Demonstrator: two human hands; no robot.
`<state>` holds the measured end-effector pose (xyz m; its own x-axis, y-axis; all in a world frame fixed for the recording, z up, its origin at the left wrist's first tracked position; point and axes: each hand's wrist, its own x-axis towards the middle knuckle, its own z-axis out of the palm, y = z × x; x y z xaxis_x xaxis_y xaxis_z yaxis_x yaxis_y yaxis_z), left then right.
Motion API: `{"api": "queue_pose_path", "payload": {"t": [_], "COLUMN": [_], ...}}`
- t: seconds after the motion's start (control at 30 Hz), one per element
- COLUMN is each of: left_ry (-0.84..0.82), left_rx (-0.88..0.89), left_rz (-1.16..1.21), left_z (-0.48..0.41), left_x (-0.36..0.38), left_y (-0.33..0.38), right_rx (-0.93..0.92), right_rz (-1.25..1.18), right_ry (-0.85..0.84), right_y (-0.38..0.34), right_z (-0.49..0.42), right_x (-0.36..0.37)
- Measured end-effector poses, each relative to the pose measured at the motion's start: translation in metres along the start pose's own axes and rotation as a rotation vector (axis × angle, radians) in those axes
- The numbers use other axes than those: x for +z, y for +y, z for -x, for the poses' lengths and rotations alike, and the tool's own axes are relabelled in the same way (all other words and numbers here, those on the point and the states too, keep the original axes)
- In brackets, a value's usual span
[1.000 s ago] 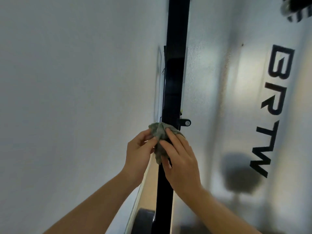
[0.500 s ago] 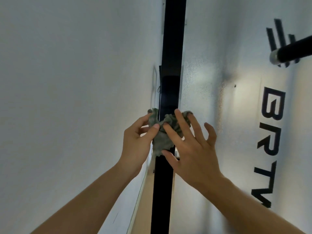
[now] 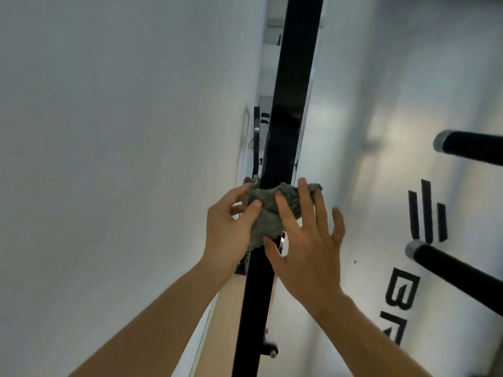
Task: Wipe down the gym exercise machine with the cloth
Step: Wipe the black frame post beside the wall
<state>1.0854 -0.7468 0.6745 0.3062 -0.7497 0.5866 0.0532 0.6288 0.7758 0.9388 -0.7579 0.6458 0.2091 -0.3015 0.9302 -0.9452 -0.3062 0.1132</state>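
A tall black upright post (image 3: pixel 288 112) of the gym machine runs up the middle of the view. A crumpled grey-green cloth (image 3: pixel 268 213) is wrapped across its front at mid height. My left hand (image 3: pixel 228 227) pinches the cloth's left side between thumb and fingers. My right hand (image 3: pixel 307 240) presses the cloth against the post with straight, spread fingers, its thumb under the cloth's lower edge.
A white machine panel with black letters (image 3: pixel 400 292) stands to the right. Two black bars with silver end caps (image 3: pixel 468 148) (image 3: pixel 457 273) stick out from the right edge. A white wall (image 3: pixel 122 159) fills the left. A small black knob (image 3: pixel 272 352) sits low on the post.
Both hands have slid the cloth upward along the post. The view has tilted up, so a second black bar now shows at the right.
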Motion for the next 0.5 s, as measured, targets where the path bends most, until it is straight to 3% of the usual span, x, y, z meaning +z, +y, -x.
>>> {"api": "queue_pose_path", "payload": {"t": [0.13, 0.5], "left_ry": [-0.008, -0.041], "left_rx": [-0.056, -0.138], "left_rz": [-0.062, -0.054], "left_z": [-0.022, -0.073], "left_x": [0.007, 0.02], "left_y": [0.032, 0.121], "right_rx": [0.166, 0.16], "right_rz": [-0.018, -0.016], "right_ry": [-0.053, -0.187], "right_y": [-0.017, -0.005], "right_z": [-0.016, -0.123], "right_x": [-0.01, -0.066]}}
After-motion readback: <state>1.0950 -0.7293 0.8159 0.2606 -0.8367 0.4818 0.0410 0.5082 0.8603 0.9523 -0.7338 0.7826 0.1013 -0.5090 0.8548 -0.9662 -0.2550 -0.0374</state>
